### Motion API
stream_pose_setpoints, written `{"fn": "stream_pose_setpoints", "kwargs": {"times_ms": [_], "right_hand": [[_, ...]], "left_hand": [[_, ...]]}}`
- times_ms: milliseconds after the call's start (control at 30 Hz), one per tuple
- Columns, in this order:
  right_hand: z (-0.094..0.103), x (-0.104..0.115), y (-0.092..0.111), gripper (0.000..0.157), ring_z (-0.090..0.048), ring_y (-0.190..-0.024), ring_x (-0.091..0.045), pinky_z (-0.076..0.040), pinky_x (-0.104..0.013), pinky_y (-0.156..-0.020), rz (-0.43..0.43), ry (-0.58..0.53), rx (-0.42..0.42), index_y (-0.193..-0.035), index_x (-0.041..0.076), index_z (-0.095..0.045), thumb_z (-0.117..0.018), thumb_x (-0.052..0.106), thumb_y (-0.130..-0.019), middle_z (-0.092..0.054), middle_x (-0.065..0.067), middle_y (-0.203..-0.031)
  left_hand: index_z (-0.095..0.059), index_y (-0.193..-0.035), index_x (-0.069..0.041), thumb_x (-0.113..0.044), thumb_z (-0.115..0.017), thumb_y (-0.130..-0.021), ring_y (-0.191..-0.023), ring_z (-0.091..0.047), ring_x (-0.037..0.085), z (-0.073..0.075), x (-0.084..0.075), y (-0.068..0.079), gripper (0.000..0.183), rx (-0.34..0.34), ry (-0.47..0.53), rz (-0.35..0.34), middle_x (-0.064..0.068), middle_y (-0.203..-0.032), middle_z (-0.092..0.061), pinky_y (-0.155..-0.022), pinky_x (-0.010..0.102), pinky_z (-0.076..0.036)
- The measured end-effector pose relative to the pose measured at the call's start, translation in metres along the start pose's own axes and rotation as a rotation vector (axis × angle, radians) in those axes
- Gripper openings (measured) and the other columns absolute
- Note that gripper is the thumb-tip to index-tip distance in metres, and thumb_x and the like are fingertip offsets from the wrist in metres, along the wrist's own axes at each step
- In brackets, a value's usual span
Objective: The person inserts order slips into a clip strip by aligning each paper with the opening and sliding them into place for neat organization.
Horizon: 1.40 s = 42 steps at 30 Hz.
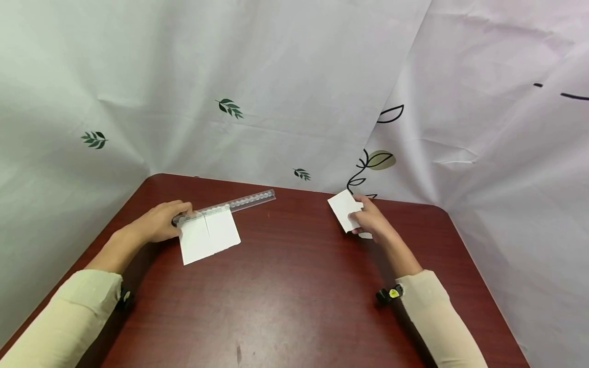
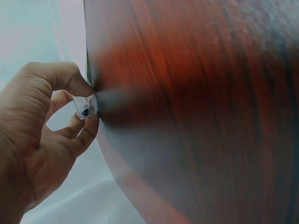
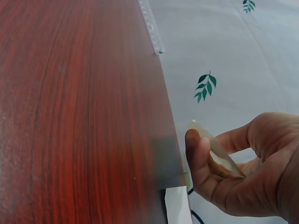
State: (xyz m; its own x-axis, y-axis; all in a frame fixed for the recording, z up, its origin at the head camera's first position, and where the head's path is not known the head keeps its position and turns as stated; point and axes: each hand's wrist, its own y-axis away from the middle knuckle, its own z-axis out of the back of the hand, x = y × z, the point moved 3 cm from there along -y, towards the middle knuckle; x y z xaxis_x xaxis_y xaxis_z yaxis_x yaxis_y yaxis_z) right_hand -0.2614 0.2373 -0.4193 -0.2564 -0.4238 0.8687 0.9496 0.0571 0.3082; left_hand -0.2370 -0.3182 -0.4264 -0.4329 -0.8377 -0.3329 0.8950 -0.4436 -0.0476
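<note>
My left hand (image 1: 163,220) pinches one end of a long clear plastic strip (image 1: 252,200), which has a row of round shapes along it. In the left wrist view the clear strip's end (image 2: 86,108) shows a dark bit inside, between thumb and fingers. A white card (image 1: 211,237) with a thin dark line at its top edge extends toward me from the strip. Over at the far right part of the table, my right hand (image 1: 371,219) holds a white card (image 1: 342,208) between thumb and fingers. Another white piece (image 1: 365,235) shows just below that hand.
The dark red wooden table (image 1: 257,296) has rounded far corners. White cloth (image 1: 276,76) with leaf prints hangs close behind its far edge and along both sides. A small dark wrist camera (image 1: 390,293) sits below the right forearm.
</note>
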Motion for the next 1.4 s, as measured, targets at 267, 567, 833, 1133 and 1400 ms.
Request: {"fn": "stream_pose_setpoints", "kwargs": {"times_ms": [267, 567, 833, 1133, 1400], "right_hand": [[-0.004, 0.003, -0.003, 0.078, -0.064, -0.086, -0.018, -0.060, -0.024, -0.063, 0.013, 0.000, 0.009, -0.178, 0.006, -0.023, -0.054, 0.000, -0.106, -0.056, -0.028, -0.141], [-0.003, 0.007, -0.001, 0.080, -0.064, -0.094, -0.020, -0.062, -0.026, -0.067, 0.010, 0.015, -0.002, -0.178, 0.007, -0.023, -0.053, 0.001, -0.105, -0.054, -0.029, -0.145], [-0.007, 0.006, -0.002, 0.073, -0.057, -0.095, -0.020, -0.065, -0.027, -0.074, 0.012, -0.014, 0.018, -0.177, 0.002, -0.026, -0.048, -0.002, -0.107, -0.052, -0.017, -0.123], [-0.014, 0.008, -0.003, 0.064, -0.059, -0.093, -0.019, -0.064, -0.025, -0.072, 0.035, 0.008, 0.025, -0.167, -0.007, -0.042, -0.050, -0.002, -0.104, -0.054, -0.017, -0.121], [-0.021, 0.005, -0.004, 0.057, -0.061, -0.092, -0.017, -0.063, -0.023, -0.069, 0.011, 0.028, 0.039, -0.157, -0.012, -0.053, -0.051, 0.003, -0.102, -0.060, -0.015, -0.118]], "left_hand": [[-0.063, -0.109, -0.016, 0.002, -0.080, -0.078, -0.095, -0.055, 0.026, 0.001, 0.001, 0.000, 0.039, 0.005, 0.000, 0.010, 0.007, -0.109, -0.067, -0.077, 0.042, -0.043], [-0.062, -0.109, -0.015, 0.001, -0.080, -0.079, -0.096, -0.055, 0.027, 0.003, 0.002, -0.002, 0.039, 0.010, 0.001, 0.011, 0.008, -0.110, -0.066, -0.077, 0.042, -0.043], [-0.063, -0.108, -0.016, 0.002, -0.079, -0.078, -0.096, -0.056, 0.027, 0.003, 0.002, -0.003, 0.038, 0.002, -0.001, 0.006, 0.008, -0.109, -0.067, -0.078, 0.043, -0.044], [-0.063, -0.108, -0.016, 0.002, -0.079, -0.078, -0.095, -0.055, 0.027, 0.002, 0.003, -0.001, 0.039, 0.010, 0.006, 0.010, 0.008, -0.109, -0.066, -0.077, 0.042, -0.043], [-0.062, -0.109, -0.015, 0.002, -0.078, -0.078, -0.095, -0.054, 0.027, 0.001, 0.001, -0.001, 0.038, 0.023, 0.012, 0.020, 0.008, -0.109, -0.065, -0.076, 0.043, -0.042]]}}
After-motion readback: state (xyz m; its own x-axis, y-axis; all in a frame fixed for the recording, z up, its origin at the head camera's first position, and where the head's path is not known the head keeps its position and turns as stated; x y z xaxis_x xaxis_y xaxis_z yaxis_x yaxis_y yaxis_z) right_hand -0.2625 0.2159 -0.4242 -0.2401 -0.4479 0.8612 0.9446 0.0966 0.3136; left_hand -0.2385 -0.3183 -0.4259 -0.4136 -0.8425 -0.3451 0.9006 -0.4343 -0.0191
